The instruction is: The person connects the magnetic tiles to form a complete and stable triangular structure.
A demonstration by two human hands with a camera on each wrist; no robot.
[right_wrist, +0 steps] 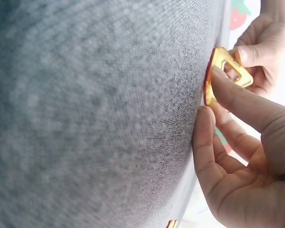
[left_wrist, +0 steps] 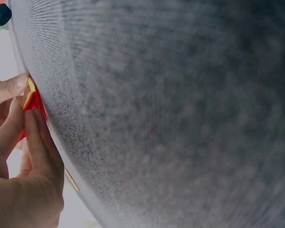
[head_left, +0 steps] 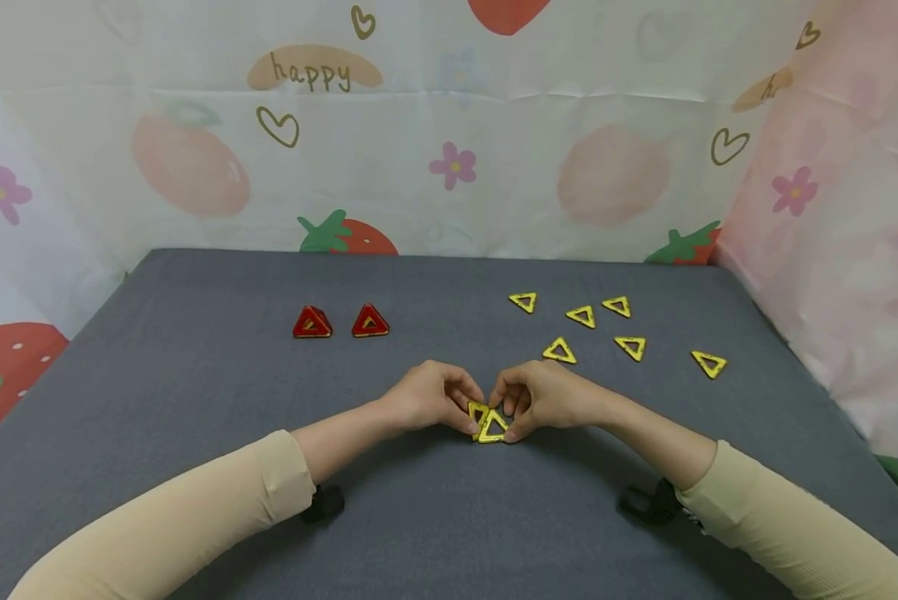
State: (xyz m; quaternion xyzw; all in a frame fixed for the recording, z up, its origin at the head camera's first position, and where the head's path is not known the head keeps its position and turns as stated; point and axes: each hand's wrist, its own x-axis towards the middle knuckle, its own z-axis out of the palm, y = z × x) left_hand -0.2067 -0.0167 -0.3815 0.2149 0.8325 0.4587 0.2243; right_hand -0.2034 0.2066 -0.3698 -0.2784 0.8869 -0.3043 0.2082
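Note:
Both hands meet over the cloth in the head view, around two hollow yellow triangle pieces [head_left: 492, 438] that lean against each other edge to edge. My left hand [head_left: 432, 397] pinches the left-hand triangle between thumb and fingers. My right hand [head_left: 552, 396] pinches the lower right corner of the other triangle. In the right wrist view one yellow face [right_wrist: 244, 76] stands raised from the cloth, with a red edge beside it. From the left wrist, red faces [left_wrist: 34, 101] of the pieces show between the fingertips. Fingers partly hide how the pieces join.
Several loose yellow triangles [head_left: 630, 340] lie flat at the right and back right, one of them [head_left: 561, 359] just beyond my right hand. Two red pyramid-shaped pieces [head_left: 313, 323] with yellow edges stand at the back left. A printed curtain [head_left: 494, 217] hangs behind the grey cloth-covered table [head_left: 216, 375].

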